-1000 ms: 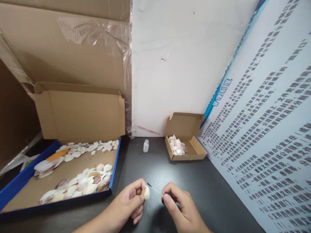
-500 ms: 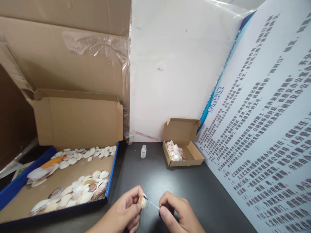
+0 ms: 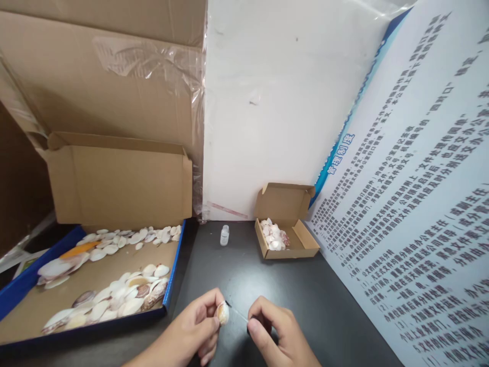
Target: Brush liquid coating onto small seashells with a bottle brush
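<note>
My left hand pinches a small shell, white with a yellowish-brown patch, between thumb and fingers. In my right hand is a small brush with a thin clear stem and dark tip; its dark cap end sits mostly hidden in my fingers. The brush tip is at the shell's upper right edge; whether it touches I cannot tell. A small clear bottle with a white label stands uncapped on the dark table, beyond my hands.
On the left lies a large blue-edged cardboard box holding many shells in two groups. At the back right an open small cardboard box holds a cluster of shells. A printed board leans along the right side.
The view has shifted slightly, so everything sits a little higher and left. The shell has turned slightly in my left hand, and the brush tip has moved to its upper edge.
</note>
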Motion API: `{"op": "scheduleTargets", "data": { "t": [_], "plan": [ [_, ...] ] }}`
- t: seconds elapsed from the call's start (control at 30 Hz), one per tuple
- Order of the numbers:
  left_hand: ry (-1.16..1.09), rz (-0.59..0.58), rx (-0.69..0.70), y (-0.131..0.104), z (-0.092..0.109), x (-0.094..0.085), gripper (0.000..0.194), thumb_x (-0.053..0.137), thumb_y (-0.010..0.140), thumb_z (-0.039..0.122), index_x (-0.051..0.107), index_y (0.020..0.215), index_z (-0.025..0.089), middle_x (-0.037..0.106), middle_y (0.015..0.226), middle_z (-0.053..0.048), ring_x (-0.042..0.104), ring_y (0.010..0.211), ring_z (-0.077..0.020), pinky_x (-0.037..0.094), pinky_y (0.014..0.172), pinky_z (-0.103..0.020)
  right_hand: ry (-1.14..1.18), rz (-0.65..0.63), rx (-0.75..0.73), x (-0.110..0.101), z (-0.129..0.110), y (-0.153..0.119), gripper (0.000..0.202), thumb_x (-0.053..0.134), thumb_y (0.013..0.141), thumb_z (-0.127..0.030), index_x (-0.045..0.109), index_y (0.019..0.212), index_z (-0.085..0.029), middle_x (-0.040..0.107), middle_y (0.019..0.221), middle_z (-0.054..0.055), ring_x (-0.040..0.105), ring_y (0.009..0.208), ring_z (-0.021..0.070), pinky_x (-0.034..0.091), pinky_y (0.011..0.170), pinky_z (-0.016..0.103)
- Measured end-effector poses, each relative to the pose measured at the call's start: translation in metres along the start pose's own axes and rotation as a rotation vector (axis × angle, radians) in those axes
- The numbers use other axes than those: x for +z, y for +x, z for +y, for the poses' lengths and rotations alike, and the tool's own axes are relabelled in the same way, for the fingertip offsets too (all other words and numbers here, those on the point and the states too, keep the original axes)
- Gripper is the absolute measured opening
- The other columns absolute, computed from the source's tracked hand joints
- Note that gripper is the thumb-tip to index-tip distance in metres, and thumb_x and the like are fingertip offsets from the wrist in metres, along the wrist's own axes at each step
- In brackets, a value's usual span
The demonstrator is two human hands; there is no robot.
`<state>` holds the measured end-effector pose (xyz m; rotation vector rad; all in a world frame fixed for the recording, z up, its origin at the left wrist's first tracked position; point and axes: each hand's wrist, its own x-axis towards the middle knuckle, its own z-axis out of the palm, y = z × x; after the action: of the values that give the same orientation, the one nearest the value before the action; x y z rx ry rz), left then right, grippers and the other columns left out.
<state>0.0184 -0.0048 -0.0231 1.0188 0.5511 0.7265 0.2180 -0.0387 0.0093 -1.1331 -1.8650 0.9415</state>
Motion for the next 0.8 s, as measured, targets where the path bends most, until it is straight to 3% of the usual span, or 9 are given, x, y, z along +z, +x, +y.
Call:
{"op": "scheduleTargets", "data": {
  "t": [0.43, 0.7, 0.8],
  "plan": [
    [0.002, 0.003, -0.001, 0.001, 0.0058, 0.0028, 0.045, 0.072, 0.077, 0.056, 0.044, 0.077, 0.021, 0.031, 0.051, 0.012, 0.02, 0.039, -0.0031, 0.028, 0.039, -0.016, -0.017, -0.053, -0.029, -0.0006, -0.0041, -0.0013, 0.03, 0.046, 0.093, -0.044, 0.046, 0.077, -0.02, 0.038, 0.058, -0.005, 0.036, 0.051, 0.0095, 0.026, 0.047, 0.021],
    [0.01, 0.013, -0.014, -0.0012, 0.0068, 0.0037, 0.045, 0.072, 0.077, 0.055, 0.043, 0.076, 0.022, 0.03, 0.052, 0.012, 0.019, 0.04, -0.0036, 0.028, 0.04, -0.017, 0.028, 0.027, 0.066, -0.0007, -0.0081, -0.0003, 0.042, 0.041, 0.096, -0.055, 0.045, 0.074, -0.02, 0.038, 0.06, -0.004, 0.038, 0.056, 0.0108, 0.029, 0.052, 0.023],
    [0.015, 0.008, -0.018, -0.0017, 0.0094, 0.0052, 0.045, 0.072, 0.077, 0.056, 0.044, 0.077, 0.021, 0.03, 0.051, 0.012, 0.02, 0.04, -0.004, 0.029, 0.041, -0.017, 0.1, -0.015, 0.056, -0.0003, -0.0062, -0.001, 0.045, 0.038, 0.097, -0.059, 0.046, 0.075, -0.02, 0.038, 0.058, -0.005, 0.037, 0.053, 0.0103, 0.029, 0.051, 0.023]
  ]
}}
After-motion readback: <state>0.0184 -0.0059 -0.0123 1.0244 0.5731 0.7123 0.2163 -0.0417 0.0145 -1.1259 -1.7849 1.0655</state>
